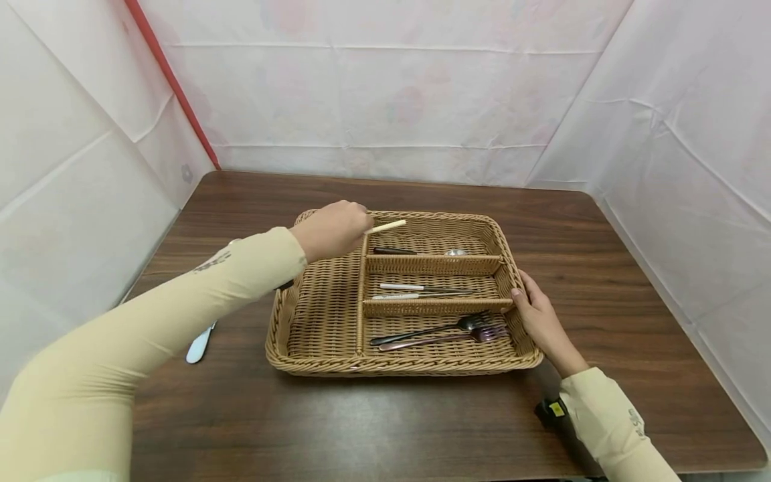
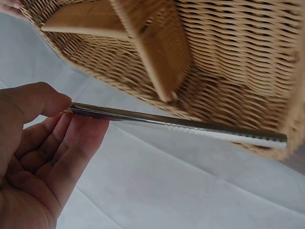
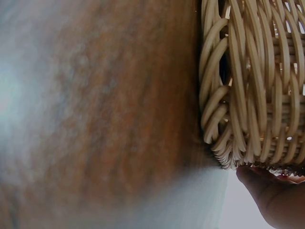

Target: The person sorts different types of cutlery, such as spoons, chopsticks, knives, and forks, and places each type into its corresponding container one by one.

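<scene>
Wicker basket [image 1: 325,308] gripped at R rim by R hand [image 1: 538,318]; thin stick [image 2: 176,124] pinched w/ L hand [image 1: 334,231] nearby.

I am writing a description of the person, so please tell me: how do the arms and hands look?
The left hand and right hand look ungloved. The left sleeve and right sleeve are pale yellow, each with a small dark marking. A black device with a yellow label shows by the right sleeve's end; a small black part shows below the left one's.
</scene>
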The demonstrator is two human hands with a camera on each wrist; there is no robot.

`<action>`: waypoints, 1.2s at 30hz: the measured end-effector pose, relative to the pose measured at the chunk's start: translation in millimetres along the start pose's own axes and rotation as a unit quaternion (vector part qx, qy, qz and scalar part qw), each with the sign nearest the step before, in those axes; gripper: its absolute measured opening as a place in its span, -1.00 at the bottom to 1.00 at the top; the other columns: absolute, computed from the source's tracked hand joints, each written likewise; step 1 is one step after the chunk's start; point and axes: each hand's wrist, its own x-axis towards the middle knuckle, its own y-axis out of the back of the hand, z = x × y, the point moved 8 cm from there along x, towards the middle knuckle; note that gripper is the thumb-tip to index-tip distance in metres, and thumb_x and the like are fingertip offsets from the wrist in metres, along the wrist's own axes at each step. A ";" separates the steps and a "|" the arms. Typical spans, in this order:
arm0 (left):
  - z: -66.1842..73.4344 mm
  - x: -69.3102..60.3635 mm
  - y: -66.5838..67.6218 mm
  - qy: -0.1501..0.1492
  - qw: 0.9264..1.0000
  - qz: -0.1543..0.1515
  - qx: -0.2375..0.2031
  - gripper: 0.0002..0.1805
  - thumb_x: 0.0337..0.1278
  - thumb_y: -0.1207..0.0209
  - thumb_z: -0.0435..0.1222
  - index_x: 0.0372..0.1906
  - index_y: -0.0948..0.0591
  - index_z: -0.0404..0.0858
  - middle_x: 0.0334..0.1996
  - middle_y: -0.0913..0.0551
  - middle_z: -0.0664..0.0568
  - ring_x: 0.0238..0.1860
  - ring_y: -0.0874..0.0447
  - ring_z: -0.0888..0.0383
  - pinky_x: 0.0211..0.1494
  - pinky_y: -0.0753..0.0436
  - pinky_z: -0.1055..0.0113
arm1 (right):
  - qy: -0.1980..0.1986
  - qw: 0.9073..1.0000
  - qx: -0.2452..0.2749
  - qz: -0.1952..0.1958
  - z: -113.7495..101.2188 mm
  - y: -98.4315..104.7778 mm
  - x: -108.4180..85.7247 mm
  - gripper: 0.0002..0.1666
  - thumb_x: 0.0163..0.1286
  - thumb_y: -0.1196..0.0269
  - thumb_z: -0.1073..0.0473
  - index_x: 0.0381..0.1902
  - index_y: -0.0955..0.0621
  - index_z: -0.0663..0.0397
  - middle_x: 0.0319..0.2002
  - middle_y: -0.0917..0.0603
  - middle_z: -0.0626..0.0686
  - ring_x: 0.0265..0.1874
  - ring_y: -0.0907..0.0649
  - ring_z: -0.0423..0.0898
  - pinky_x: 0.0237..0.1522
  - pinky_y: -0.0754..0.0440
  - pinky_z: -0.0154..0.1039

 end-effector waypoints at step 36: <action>92.7 86.4 -80.1 -0.049 0.986 -0.161 -0.016 -0.81 0.22 -0.05 -0.54 -0.27 -0.66 -0.31 -0.40 -0.65 -0.02 -0.51 -0.41 0.22 -0.35 -0.51 0.43 | -0.003 1.000 0.020 0.005 -7.1 -1.9 -6.6 -0.36 0.56 0.17 0.21 0.48 0.07 0.27 0.40 -0.07 0.41 0.37 -0.12 0.28 0.31 -0.10 0.17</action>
